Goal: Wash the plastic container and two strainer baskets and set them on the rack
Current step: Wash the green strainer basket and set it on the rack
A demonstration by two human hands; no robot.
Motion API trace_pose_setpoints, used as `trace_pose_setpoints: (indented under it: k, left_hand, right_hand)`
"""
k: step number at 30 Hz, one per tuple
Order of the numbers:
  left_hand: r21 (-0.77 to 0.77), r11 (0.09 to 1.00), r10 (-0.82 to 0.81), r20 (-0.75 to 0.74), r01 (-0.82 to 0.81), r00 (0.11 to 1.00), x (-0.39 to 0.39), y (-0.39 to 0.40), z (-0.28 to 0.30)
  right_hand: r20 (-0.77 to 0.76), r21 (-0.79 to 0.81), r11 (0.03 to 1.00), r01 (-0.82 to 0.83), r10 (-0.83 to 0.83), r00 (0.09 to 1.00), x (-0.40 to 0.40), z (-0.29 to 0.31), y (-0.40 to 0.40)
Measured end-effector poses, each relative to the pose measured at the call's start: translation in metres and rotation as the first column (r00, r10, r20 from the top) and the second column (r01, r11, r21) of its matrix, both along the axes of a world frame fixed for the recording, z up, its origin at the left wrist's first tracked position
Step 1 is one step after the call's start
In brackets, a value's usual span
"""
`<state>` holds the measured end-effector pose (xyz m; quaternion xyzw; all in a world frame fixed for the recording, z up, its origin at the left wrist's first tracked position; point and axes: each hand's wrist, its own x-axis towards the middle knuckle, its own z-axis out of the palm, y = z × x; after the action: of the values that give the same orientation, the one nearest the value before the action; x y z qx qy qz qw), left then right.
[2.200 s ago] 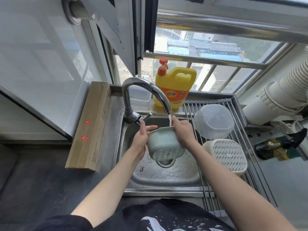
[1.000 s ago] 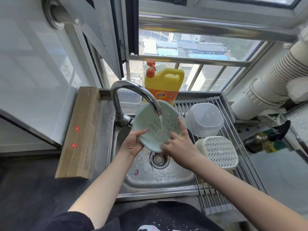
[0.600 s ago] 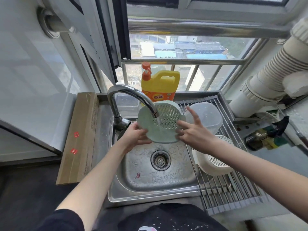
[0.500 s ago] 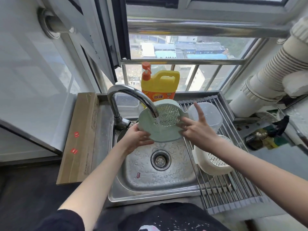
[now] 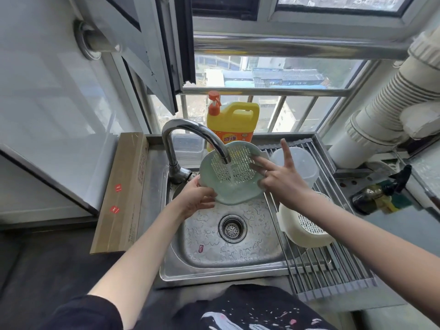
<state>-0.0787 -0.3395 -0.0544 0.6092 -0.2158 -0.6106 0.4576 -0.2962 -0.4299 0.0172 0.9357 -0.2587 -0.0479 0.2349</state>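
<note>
Two pieces, clear container (image 5: 301,163) and white basket (image 5: 307,225), on rack (image 5: 333,267). My left hand (image 5: 196,198) grips green basket (image 5: 232,186) under tap (image 5: 190,134); right hand (image 5: 278,177), fingers straight, rubs inside. Racking left.

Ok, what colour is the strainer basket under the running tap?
Pale green strainer basket, seen best in the head view.

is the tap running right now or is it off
Running. A stream of water falls from the faucet spout onto the green strainer basket held over the sink.
</note>
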Motion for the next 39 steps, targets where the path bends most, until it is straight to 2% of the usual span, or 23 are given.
trace_pose_setpoints:
  k: [7, 10, 14, 16, 18, 20, 22, 25, 27, 31, 33, 34, 37, 39]
  left_hand:
    - [0.024, 0.999, 0.028, -0.234, -0.023, 0.972, -0.012, 0.002, 0.002]
    - [0.057, 0.993, 0.112, -0.343, -0.099, 0.932, -0.018, -0.001, 0.001]
    - [0.1, 0.981, 0.194, -0.499, -0.167, 0.844, -0.039, -0.013, 0.01]
    - [0.112, 0.976, 0.217, -0.536, -0.186, 0.816, -0.056, -0.02, 0.015]
    - [0.115, 0.969, 0.244, -0.559, -0.218, 0.792, -0.066, -0.026, 0.013]
    - [0.124, 0.965, 0.258, -0.625, -0.233, 0.737, -0.068, -0.027, 0.005]
    - [0.111, 0.973, 0.221, -0.68, -0.2, 0.699, -0.061, -0.02, 0.001]
    - [0.051, 0.998, 0.066, -0.617, -0.043, 0.784, -0.043, -0.005, -0.004]
    - [0.064, 0.997, 0.011, -0.578, 0.032, 0.816, -0.028, 0.001, -0.006]
    - [0.079, 0.997, 0.033, -0.357, -0.005, 0.933, -0.014, -0.002, -0.013]
    - [0.1, 0.994, -0.004, -0.263, 0.031, 0.965, -0.023, -0.006, -0.012]
    - [0.124, 0.991, -0.023, -0.263, 0.057, 0.964, -0.03, -0.008, -0.011]
    - [0.171, 0.983, -0.003, -0.375, 0.072, 0.927, -0.05, -0.014, -0.013]
    - [0.198, 0.979, 0.041, -0.391, 0.041, 0.919, -0.054, -0.018, -0.02]
  right_hand:
    - [-0.101, -0.086, 0.993, 0.075, -0.083, 0.991, 0.01, 0.019, 0.004]
    - [-0.171, -0.102, 0.99, 0.093, -0.11, 0.979, 0.022, 0.024, 0.013]
    - [-0.425, -0.094, 0.949, 0.3, -0.311, 0.85, 0.051, 0.019, 0.045]
    - [-0.498, -0.075, 0.921, 0.382, -0.367, 0.786, 0.065, 0.012, 0.055]
    - [-0.474, -0.07, 0.903, 0.425, -0.405, 0.782, 0.073, 0.001, 0.053]
    - [-0.35, -0.011, 0.895, 0.446, -0.422, 0.836, 0.071, -0.007, 0.05]
    - [-0.195, 0.085, 0.935, 0.344, -0.323, 0.926, 0.063, -0.018, 0.045]
    - [-0.058, 0.213, 0.964, 0.158, -0.149, 0.987, 0.045, -0.025, 0.032]
    - [-0.087, 0.28, 0.955, 0.096, -0.075, 0.993, 0.03, -0.025, 0.021]
    - [-0.198, 0.228, 0.973, -0.045, 0.091, 0.976, 0.009, -0.028, 0.005]
    - [-0.24, 0.325, 0.945, 0.032, 0.05, 0.97, 0.011, -0.027, 0.008]
    - [-0.28, 0.376, 0.919, 0.117, -0.008, 0.96, 0.016, -0.027, 0.012]
    - [-0.378, 0.454, 0.806, 0.379, -0.211, 0.901, 0.041, -0.031, 0.038]
    - [-0.328, 0.493, 0.787, 0.371, -0.226, 0.917, 0.051, -0.043, 0.051]
